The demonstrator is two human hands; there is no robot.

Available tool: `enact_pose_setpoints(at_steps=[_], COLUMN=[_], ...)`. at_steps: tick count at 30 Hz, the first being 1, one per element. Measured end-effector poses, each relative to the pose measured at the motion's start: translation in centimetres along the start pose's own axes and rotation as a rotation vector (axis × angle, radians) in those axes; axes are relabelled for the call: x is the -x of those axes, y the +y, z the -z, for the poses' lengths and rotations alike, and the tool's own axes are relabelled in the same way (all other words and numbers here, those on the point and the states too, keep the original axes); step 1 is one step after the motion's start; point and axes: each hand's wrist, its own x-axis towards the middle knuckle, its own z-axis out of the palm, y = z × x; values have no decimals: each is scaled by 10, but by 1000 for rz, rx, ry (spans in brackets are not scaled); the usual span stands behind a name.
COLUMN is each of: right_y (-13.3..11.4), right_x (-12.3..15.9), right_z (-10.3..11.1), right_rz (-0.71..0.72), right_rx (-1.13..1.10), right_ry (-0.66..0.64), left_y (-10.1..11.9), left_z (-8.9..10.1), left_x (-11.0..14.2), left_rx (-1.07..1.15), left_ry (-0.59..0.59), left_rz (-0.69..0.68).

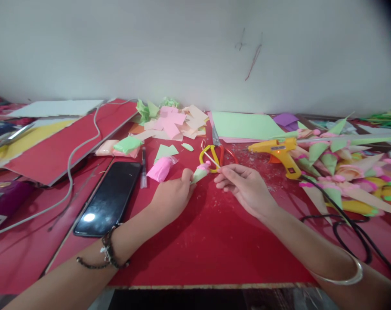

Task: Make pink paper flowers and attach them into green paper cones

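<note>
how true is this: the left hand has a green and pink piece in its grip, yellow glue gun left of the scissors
Wrong side: in the head view, the yellow glue gun lies right of the scissors. The left hand does have the green and pink piece in its grip.

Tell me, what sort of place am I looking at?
Probably a papercraft worktable against a wall; whether at home or in a workshop, I can't tell. The yellow glue gun, loose cut paper and small green-and-pink piece in the left hand suggest it.
</note>
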Motion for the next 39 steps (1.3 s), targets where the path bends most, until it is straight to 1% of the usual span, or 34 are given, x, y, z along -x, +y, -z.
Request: enact_pose_setpoints(at_steps=[3,6,10,17,19,21,22,24,28,32,34,36,39], right_y=[-3,-4,-1,5,5,3,3,1,1,1,0,0,1], right_x=[1,1,-1,-5,-6,-6,-6,-6,-6,-7,-7,-6,-5], right_z=[0,0,1,3,4,4,4,4,5,4,4,3,2], right_rz=[0,14,30,12,10,23,34,68,151,144,136,133,121], right_rx=[22,36,53,24,13,15,29,70,85,48,18,-8,-6], right_ry=[-8,-14,-21,-64,-48,-25,-16,0,60,86,71,51,25], left_y=[-2,-1,1,6,5,4,4,3,0,-1,-2,-1,2], left_z=[-2,-2,-2,2,2,2,2,2,1,-4,-7,-7,-3], left_x=[0,0,-1,-3,-3,-2,-2,-2,-1,-4,-6,-8,-8], left_rx=[23,10,-14,-151,-190,-176,-143,-9,388,802,1019,1189,1291], left_ry=[30,41,55,-24,-28,-10,4,28,49,59,48,20,-28], left_rz=[-5,23,40,42,27,19,17,21,33,18,14,13,-4])
